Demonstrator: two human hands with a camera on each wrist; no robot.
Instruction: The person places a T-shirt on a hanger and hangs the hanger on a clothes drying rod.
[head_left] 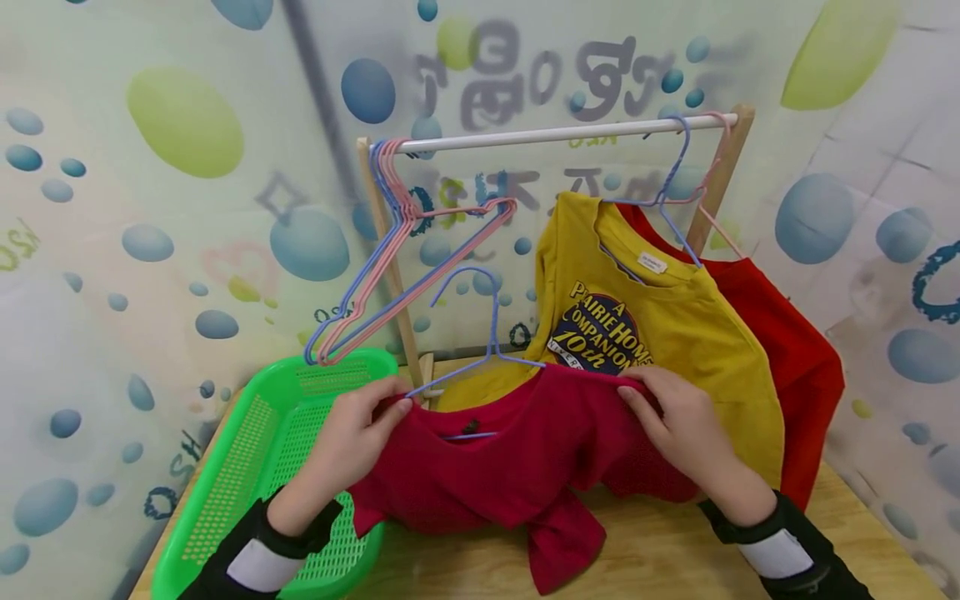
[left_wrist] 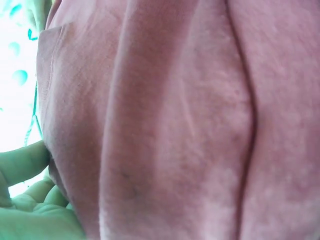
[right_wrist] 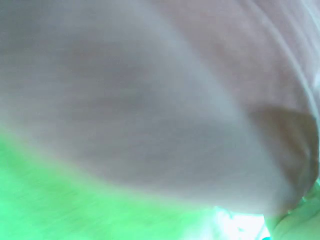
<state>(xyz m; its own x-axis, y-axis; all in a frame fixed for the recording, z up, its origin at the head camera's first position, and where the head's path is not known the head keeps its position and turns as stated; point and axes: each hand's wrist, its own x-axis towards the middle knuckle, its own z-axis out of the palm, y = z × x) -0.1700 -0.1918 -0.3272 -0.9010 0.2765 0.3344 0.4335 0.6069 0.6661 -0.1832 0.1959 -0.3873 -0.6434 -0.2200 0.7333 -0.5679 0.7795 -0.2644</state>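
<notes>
A dark red shirt (head_left: 480, 479) hangs spread between both hands above the table, neckline up. Inside it sits a blue hanger (head_left: 494, 321), its hook free in the air and its left arm bare near the neckline. My left hand (head_left: 347, 429) pinches the shirt's left shoulder at the end of that arm. At the opposite shoulder, my right hand (head_left: 678, 425) pinches the cloth between thumb and fingers. Cloth fills most of the left wrist view, with fingers (left_wrist: 25, 165) at its lower left edge. The right wrist view is blurred cloth (right_wrist: 150, 110).
Behind stands a wooden rack with a white rod (head_left: 540, 136). Several pink and blue hangers (head_left: 397, 242) hang at its left end. A yellow shirt (head_left: 675, 333) and a red garment (head_left: 798, 358) hang at the right. A green basket (head_left: 217, 483) stands on the wooden table (head_left: 450, 571).
</notes>
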